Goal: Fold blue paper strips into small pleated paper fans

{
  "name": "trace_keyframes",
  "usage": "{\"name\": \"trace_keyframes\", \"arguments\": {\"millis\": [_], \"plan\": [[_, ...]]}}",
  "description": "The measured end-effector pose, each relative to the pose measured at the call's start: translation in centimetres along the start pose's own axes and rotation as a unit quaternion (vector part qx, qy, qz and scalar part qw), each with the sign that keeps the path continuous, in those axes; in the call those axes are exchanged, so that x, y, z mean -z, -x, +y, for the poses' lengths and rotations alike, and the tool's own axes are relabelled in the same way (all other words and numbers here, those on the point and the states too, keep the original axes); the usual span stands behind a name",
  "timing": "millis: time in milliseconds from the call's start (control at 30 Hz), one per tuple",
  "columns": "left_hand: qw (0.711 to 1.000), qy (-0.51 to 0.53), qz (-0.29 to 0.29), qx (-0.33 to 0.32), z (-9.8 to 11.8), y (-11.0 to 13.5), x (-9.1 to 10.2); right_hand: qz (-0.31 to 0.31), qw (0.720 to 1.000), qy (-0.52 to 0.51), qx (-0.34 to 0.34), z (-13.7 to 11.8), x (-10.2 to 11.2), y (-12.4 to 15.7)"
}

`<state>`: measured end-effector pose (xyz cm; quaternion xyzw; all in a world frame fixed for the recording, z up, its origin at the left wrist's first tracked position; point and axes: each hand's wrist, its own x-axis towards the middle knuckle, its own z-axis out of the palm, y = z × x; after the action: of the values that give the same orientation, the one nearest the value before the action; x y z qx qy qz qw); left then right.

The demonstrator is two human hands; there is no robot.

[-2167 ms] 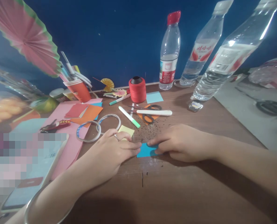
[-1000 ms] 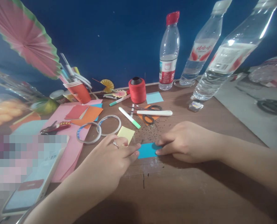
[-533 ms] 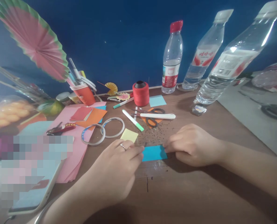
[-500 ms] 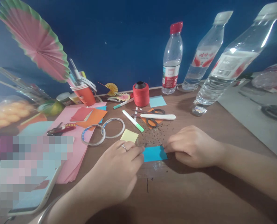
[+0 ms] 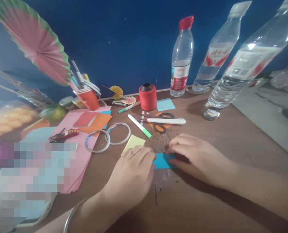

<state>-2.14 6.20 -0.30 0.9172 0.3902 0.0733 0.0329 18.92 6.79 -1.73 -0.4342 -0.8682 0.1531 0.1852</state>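
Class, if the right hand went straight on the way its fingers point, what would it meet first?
The right hand has its fingertips at the blue paper, so that comes first; just beyond, it would probably meet the left hand, though depth is unclear.

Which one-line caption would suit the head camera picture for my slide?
Left hand and right hand at a blue paper on a brown table, black-handled scissors and a red spool beyond.

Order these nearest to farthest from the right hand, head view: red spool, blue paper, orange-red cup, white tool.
1. Blue paper: at the right hand's fingertips.
2. White tool: farther back, slightly left.
3. Red spool: behind it, further left.
4. Orange-red cup: far left.
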Motion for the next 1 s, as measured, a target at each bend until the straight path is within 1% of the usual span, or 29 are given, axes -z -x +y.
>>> {"name": "trace_keyframes", "arguments": {"millis": [167,367,600,800,1000], "plan": [[1.000,0.021,0.008,0.003,-0.15,0.06,-0.11,0.006,1.000,-0.001,-0.003,0.00,-0.06,0.09],[0.999,0.037,-0.010,0.008,-0.08,-0.07,0.13,0.030,0.999,0.019,0.019,0.00,-0.34,0.07],[0.998,0.053,-0.029,0.011,-0.36,-0.11,0.26,-0.006,1.000,0.011,0.005,-0.05,-0.28,0.07],[0.996,0.078,-0.031,0.023,-0.41,-0.17,0.20,-0.008,1.000,0.007,0.003,-0.22,-0.13,0.00],[0.995,0.066,-0.059,0.048,-0.25,-0.36,0.37,-0.018,1.000,0.002,-0.023,-0.39,-0.10,0.09]]}}
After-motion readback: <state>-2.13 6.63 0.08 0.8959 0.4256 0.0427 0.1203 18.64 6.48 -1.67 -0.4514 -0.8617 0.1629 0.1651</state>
